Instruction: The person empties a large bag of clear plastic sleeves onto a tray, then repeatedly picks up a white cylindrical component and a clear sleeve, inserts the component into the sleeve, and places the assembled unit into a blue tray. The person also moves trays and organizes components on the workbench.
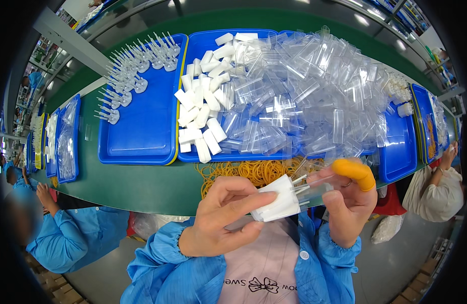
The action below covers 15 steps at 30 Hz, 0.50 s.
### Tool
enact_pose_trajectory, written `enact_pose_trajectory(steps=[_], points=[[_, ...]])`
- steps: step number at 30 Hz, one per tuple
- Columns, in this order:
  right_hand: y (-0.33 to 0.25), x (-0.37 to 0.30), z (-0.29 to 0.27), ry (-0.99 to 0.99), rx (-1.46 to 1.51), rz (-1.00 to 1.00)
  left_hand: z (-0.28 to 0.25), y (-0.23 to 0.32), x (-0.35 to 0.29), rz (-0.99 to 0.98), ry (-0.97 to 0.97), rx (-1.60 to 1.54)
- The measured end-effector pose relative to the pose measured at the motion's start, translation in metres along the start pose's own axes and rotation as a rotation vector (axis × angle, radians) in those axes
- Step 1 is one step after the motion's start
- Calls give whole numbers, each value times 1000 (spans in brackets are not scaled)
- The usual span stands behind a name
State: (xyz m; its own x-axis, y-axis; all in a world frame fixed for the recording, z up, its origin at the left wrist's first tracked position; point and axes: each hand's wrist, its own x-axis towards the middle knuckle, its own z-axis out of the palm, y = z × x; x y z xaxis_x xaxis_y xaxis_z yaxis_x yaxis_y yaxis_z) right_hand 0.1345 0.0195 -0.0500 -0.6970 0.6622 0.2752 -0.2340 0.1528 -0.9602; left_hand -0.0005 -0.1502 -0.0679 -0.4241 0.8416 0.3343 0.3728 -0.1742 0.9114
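1. The left hand [220,218] sits at lower centre of the frame, its grip closed on a bundle of white caps [279,200]: the thumb presses along the top, the other fingers curl beneath.
2. The bundle lies to the right of that grip, its long axis running from lower left to upper right, with thin clear tips sticking out of its right-hand end.
3. The right hand [347,202] is just right of centre, directly across from those tips. Its forefinger wears an orange finger cot [355,171], and the grip is narrow, pinching a clear tube [319,185] between the covered forefinger and the thumb.
4. The clear tube lies almost in line with the bundle, its open left end pointing at the protruding tips. The two parts look to be touching or nearly so; the glare on the plastic makes it hard to say which.
5. Both hands are held above the near edge of the green surface [137,187], not resting on it.
6. Just above the hands lies a heap of yellow rubber bands [243,171], and beyond it a blue tray [193,157] filled with loose white caps and a pile of clear tubes [314,91].
7. In the upper left, a second blue tray [142,137] carries rows of clear nozzles [134,71].
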Motion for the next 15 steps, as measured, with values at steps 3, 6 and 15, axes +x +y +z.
enact_pose_trajectory(steps=[3, 6, 15], points=[[0, -1, -1, -17, 26, -9, 1, -2, -1, -7, 0, -13], [-2, -2, -5, -48, 81, 50, 0, -5, -2, 6, -10, 11], [3, -8, -5, -54, 55, 75, 2, -5, -3, -47, 164, -9]])
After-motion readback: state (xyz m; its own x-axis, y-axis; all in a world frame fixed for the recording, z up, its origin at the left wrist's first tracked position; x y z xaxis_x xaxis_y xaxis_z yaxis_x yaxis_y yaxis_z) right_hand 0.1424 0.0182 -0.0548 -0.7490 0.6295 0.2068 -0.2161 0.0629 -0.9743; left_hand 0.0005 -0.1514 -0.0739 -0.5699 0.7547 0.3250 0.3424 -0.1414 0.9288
